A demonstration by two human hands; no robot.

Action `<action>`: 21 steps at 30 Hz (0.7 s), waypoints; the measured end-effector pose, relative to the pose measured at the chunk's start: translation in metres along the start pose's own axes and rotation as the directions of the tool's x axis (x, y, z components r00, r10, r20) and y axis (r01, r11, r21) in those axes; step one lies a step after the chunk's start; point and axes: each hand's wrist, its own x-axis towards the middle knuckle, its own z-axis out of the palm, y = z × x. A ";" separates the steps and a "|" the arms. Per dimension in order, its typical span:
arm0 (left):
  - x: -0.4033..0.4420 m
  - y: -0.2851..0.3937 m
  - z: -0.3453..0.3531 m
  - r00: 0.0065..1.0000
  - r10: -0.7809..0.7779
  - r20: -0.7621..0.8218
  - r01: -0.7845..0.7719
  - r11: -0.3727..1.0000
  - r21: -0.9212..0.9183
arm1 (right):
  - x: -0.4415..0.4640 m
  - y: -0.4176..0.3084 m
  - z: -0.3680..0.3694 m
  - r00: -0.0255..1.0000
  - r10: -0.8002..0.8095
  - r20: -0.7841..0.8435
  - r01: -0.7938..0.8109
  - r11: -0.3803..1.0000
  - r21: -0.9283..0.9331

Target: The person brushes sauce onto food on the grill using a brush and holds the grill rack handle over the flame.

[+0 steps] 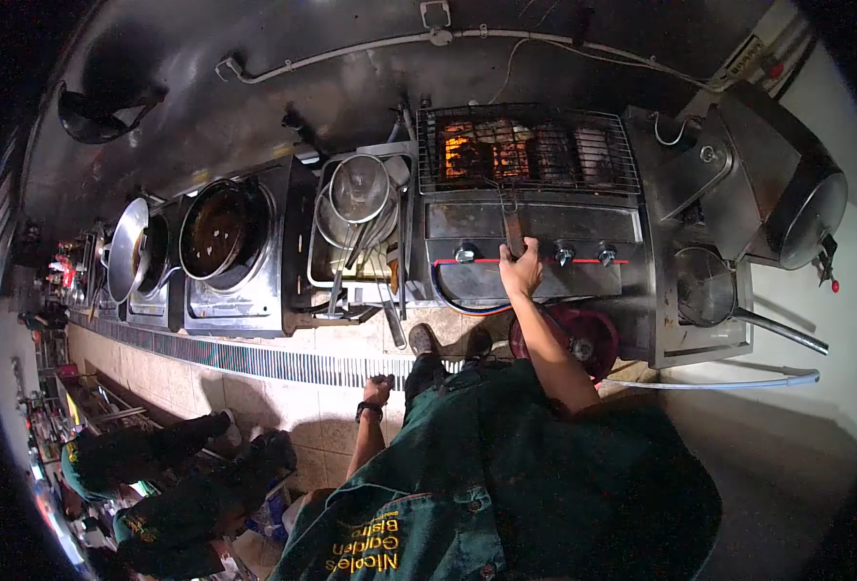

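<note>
My right hand (522,268) is closed around the brown handle (514,232) of a wire grill basket. Its wires reach onto the grill grate (598,174), where a piece of food (501,133) lies above the burners. The left burner (458,150) glows orange. Below my right hand is the front panel with several knobs (564,254). My left hand (378,389) hangs low beside my body, wearing a dark wristband. Its fingers are curled, and no object shows in it.
Left of the grill, a tray (327,266) holds strainers (359,189) and long-handled utensils. Farther left are a dark wok (217,232) and a pale pan (126,250). A ladle-like strainer (707,286) sits right. A purple tub (593,339) stands below. Two people in green shirts (172,523) are behind left.
</note>
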 end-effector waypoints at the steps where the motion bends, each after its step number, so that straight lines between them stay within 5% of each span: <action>1: 0.005 -0.007 0.003 0.997 0.068 -0.028 -0.069 0.997 -0.037 | 0.000 0.001 0.000 1.000 -0.001 -0.003 0.001 1.000 0.000; 21: -0.001 0.000 0.003 1.000 0.001 -0.002 -0.001 0.993 -0.116 | -0.002 0.000 -0.002 1.000 -0.017 0.000 0.017 1.000 0.015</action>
